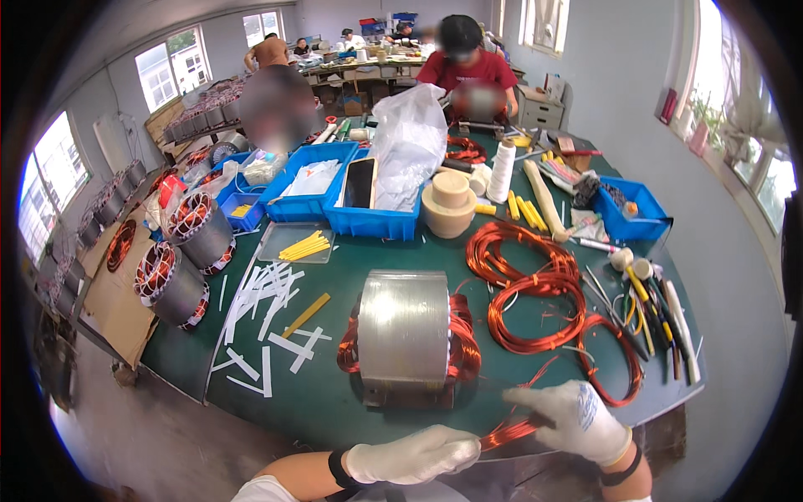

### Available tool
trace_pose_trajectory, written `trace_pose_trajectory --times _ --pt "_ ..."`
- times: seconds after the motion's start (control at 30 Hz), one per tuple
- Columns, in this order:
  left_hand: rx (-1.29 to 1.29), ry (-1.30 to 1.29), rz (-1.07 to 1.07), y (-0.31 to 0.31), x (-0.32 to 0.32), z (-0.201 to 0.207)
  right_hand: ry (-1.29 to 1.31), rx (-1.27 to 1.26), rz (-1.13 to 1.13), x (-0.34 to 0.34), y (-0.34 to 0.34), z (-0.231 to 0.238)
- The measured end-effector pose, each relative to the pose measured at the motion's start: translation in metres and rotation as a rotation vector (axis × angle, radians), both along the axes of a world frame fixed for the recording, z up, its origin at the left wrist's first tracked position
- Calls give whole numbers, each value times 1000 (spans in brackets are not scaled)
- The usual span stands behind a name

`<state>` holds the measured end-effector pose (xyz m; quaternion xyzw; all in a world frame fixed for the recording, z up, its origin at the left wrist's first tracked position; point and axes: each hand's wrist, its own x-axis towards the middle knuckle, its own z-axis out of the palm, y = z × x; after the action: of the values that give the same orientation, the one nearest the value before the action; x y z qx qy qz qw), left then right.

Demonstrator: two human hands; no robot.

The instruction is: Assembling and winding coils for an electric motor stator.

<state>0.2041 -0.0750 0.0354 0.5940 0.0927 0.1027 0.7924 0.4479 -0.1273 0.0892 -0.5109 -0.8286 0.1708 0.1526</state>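
And here we are at the near edge of the green surface (309, 393), both hands white-gloved and busy with copper. The left hand (414, 456) lies long and nearly flat, fingers together, its tips right at one end of a copper wire bundle (508, 433) — whether it pinches the strands or merely steadies them, I cannot tell from here. The right hand (577, 418) has the other end, fingers curled in around it, forefinger stretched out toward the left. So the bundle spans the gap between the two hands.

Just beyond the left hand's fingertips sits the steel stator core (404, 330), on its side, orange windings bulging from both ends. Past the right hand lie looped copper coils (499, 322); farther to its right, a spread of hand tools (657, 326). Ahead and left of the left hand, white strips (266, 372) are scattered.

The step in hand looks like gathering and straightening wire beside the core. The next move, I'd judge, calls for a light, even hold — strands parallel, no kinks, nothing snagging on that core's edge.
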Motion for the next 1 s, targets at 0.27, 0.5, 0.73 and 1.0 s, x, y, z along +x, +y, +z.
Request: trace_pose_trajectory --times 0.27,0.5,0.73,1.0 --pt "72 -11 -20 2 7 -7 -69 338 107 -33 -14 12" --pt "-460 43 253 -16 16 -7 -88 807 61 -22 -14 4" --pt "1280 203 404 -10 15 -18 -331 963 22 -12 7 -26" --pt "1326 -262 556 -23 22 -67 -50 706 -80 -25 10 -31"
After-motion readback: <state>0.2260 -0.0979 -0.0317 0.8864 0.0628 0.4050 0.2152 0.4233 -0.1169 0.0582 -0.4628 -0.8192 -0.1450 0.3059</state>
